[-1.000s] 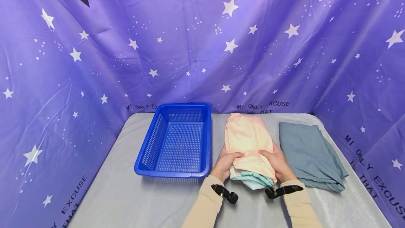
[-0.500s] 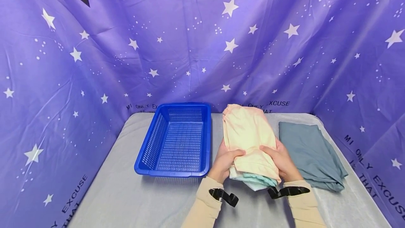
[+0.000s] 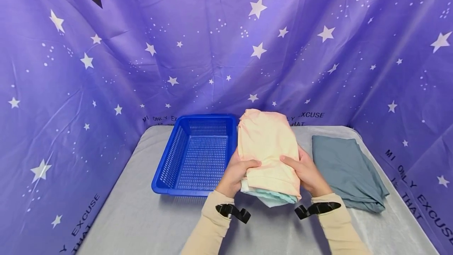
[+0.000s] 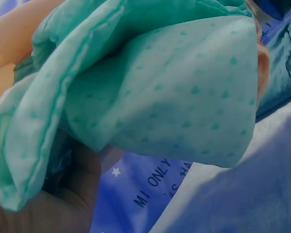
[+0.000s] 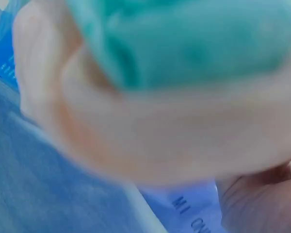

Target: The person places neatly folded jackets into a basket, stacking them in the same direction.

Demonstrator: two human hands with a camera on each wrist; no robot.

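Thumbs pressed on top, other fingers tucked round the sides and mostly hidden: left hand and right hand gripping opposite edges of a folded peach cloth, raised above the grey table. Layered beneath, a mint cloth, with a loose spotted flap hanging in the left wrist view. Best kept level, thumbs firm and bundle well supported from below, to stop layers sliding; worth watching that flap.

Just left, a blue basket, its right rim overlapped by the left hand in the head view; cannot tell whether touching. Wise to lift knuckles above that rim. Near on the right, a folded grey-blue cloth. Behind, a starry purple curtain, limiting forward reach. Roomiest toward the body.
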